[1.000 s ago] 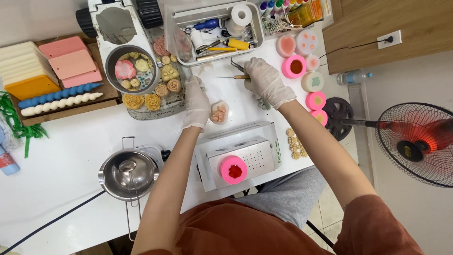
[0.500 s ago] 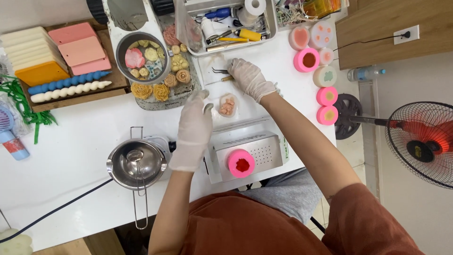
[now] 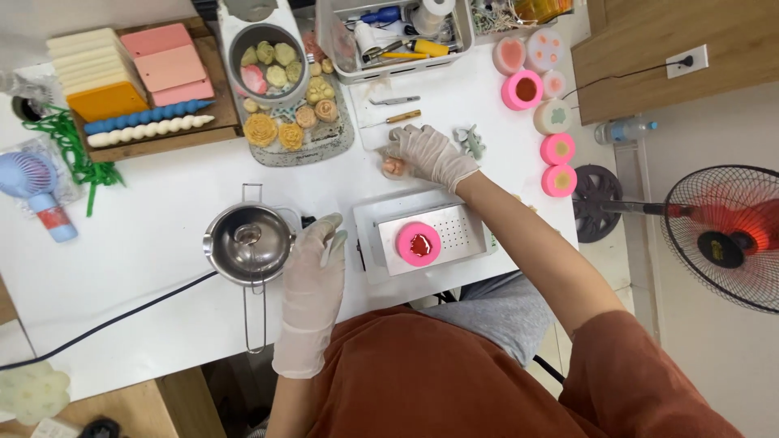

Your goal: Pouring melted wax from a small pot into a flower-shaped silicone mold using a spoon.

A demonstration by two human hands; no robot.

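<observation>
On white table (image 3: 146, 243), beside fan (image 3: 722, 239)

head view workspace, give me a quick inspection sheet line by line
surface: white table, crowded along the far edge
job's things: steel melting pot with long handle; pink round mould on a white perforated tray; small peach-coloured piece
clutter: tray of flower-shaped pieces, stacked wax slabs, bin of tools, more pink moulds, blue handheld fan
grippers: left hand, gloved, beside the pot; right hand, gloved, on the peach-coloured piece
cables: black cord across the table
surroundings: standing fan, wall socket
</observation>
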